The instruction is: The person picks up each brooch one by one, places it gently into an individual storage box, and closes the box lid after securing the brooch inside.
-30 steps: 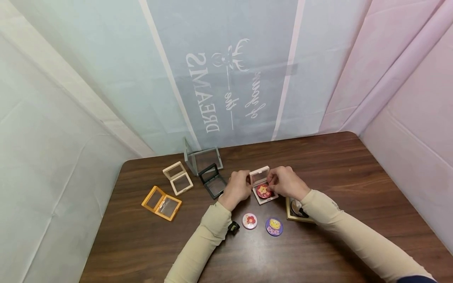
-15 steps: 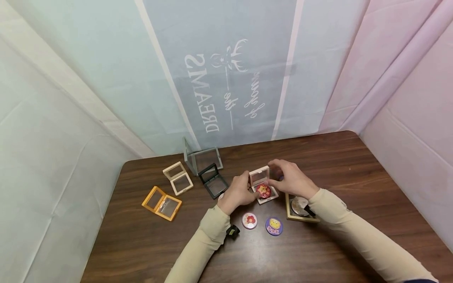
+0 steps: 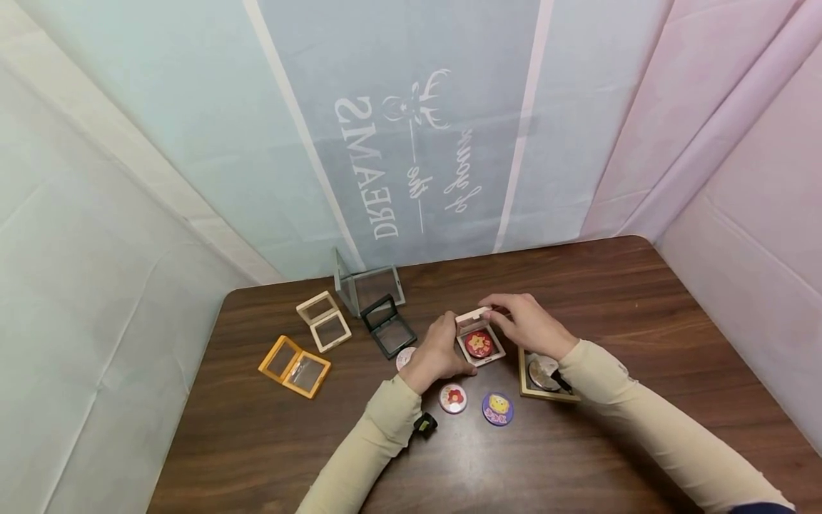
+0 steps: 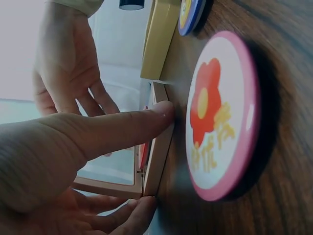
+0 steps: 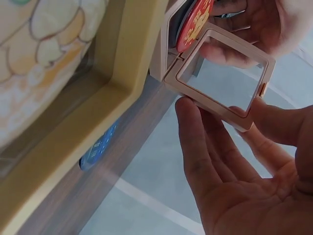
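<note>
A small pale pink hinged display case [image 3: 493, 360] lies on the table with a red round badge with a yellow star [image 3: 478, 344] in its base. My left hand [image 3: 439, 353] holds the base, its thumb along the front edge and its fingers at the hinge side, seen in the left wrist view. My right hand [image 3: 529, 325] pinches the rim of the raised clear lid [image 5: 215, 105] between thumb and fingers. The lid leans partly over the base. Nearer me lie a white badge with a red flower [image 3: 453, 398] and a purple badge [image 3: 497, 409].
A gold case [image 3: 531, 394] holding a round badge sits by my right wrist. Leftward stand open orange [image 3: 315, 392], cream [image 3: 334, 345], black [image 3: 393, 351] and grey-green cases [image 3: 399, 285]. Another pale badge [image 3: 404, 357] is partly hidden by my left hand. A blue badge [image 5: 100, 144] lies behind the gold case.
My right hand has left the red badge and taken hold of the lid, which now tilts further toward the base. My left thumb has moved from beside the badge to the base's front edge.
</note>
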`<state>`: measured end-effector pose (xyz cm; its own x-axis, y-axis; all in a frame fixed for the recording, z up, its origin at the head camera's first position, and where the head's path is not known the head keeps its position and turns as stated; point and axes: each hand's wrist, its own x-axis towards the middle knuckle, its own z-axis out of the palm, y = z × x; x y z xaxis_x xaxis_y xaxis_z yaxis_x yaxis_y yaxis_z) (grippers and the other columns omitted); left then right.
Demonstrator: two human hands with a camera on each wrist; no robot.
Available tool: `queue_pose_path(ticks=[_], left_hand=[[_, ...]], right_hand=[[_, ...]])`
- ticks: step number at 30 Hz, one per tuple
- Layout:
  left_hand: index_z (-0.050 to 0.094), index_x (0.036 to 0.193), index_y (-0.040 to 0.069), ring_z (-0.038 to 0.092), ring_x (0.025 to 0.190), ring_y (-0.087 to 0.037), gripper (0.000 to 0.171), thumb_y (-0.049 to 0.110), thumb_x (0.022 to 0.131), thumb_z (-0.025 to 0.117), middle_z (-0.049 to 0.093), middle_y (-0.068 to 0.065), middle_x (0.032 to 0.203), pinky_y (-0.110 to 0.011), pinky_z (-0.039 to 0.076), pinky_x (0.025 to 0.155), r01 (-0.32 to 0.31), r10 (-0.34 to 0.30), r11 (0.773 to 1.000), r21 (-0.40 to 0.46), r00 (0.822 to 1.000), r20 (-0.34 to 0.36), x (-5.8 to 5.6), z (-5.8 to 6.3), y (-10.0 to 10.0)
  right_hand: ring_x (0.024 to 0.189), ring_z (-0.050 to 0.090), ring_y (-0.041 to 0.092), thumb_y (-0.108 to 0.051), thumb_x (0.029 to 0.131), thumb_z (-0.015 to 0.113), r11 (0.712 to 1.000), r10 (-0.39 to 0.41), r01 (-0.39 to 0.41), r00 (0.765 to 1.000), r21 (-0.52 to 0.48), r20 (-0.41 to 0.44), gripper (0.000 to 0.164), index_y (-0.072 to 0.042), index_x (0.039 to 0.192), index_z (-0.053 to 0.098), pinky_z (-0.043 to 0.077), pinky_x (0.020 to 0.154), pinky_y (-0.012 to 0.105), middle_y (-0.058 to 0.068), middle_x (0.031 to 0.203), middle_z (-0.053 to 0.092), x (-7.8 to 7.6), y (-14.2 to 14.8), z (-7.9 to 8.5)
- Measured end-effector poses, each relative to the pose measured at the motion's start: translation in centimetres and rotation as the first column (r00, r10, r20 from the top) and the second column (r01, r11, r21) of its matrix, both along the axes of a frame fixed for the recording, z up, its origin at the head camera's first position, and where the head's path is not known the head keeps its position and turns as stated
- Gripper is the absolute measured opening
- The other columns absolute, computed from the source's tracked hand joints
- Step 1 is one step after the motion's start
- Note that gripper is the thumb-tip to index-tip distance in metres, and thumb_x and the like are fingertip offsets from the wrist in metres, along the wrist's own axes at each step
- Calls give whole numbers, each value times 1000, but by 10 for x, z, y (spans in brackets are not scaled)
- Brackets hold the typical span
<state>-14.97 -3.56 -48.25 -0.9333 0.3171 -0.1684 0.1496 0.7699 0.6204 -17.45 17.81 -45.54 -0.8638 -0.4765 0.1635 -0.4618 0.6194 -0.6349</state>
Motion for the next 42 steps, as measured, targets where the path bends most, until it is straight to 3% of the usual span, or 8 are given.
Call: queue_pose_path(ticks=[5, 11, 15, 21, 27, 35, 39, 42], left_hand=[[55, 122, 7, 60, 99, -20, 72, 26, 71, 103, 59, -6, 107, -40, 55, 85, -1, 1, 1000, -8, 1000, -1, -1, 2, -1], [58, 129, 8, 61, 107, -21, 75, 26, 72, 102, 61, -7, 115, -37, 55, 92, 11, -11, 1000, -1, 1000, -5, -1, 3, -1], [58, 132, 9, 61, 115, -24, 76, 28, 73, 102, 62, -8, 121, -39, 55, 97, 4, -4, 1000, -31, 1000, -11, 0, 1, -2], [58, 134, 10, 62, 120, -26, 77, 31, 74, 101, 62, -9, 127, -40, 55, 99, 2, -2, 998, -68, 1000, -10, 3, 0, -2], [59, 135, 10, 63, 112, -24, 76, 31, 75, 101, 63, -9, 124, -39, 56, 94, 13, -14, 998, -63, 1000, -10, 4, 0, -1], [59, 135, 10, 62, 107, -22, 77, 32, 74, 101, 63, -8, 121, -37, 56, 92, 41, -43, 998, -56, 999, -32, 7, -1, -3], [60, 136, 9, 61, 110, -21, 78, 36, 75, 100, 63, -7, 122, -36, 55, 95, 75, -77, 995, -62, 996, -37, 8, 0, -5], [60, 142, 9, 60, 117, -21, 81, 40, 78, 98, 63, -8, 130, -37, 55, 99, 100, -100, 993, -57, 995, 2, 8, 2, -7]], right_hand=[[102, 75, 24, -8, 107, 65, 999, 47, -46, 999, 14, -25, 20, -1, 122, 76, 60, 88, 48, 12, 115, 79, 0, 4, 2], [86, 66, 11, -6, 105, 67, 994, 104, -102, 994, 41, -34, 16, -8, 117, 78, 55, 75, 33, 5, 107, 78, 2, 13, 3], [98, 70, 12, -6, 104, 69, 984, 165, -161, 985, 69, -45, 16, -12, 115, 79, 60, 82, 36, 2, 113, 77, 6, 17, 0], [111, 72, 23, -3, 101, 72, 967, 236, -230, 970, 107, -48, 16, -14, 110, 79, 61, 89, 40, 10, 123, 74, 13, 19, -9], [102, 71, 20, 0, 97, 76, 956, 258, -250, 965, 152, -39, 15, -13, 102, 80, 61, 80, 32, 14, 125, 69, 20, 21, -14], [99, 69, 19, 0, 92, 82, 952, 268, -251, 960, 176, -76, 15, -14, 95, 81, 60, 78, 31, 12, 120, 69, 21, 19, -16], [100, 69, 19, 1, 91, 82, 951, 267, -252, 962, 182, -64, 18, -17, 94, 82, 60, 78, 31, 12, 121, 68, 22, 18, -16], [99, 69, 19, 1, 90, 83, 950, 265, -249, 963, 190, -60, 20, -19, 94, 83, 60, 78, 31, 12, 122, 68, 21, 17, -17]])
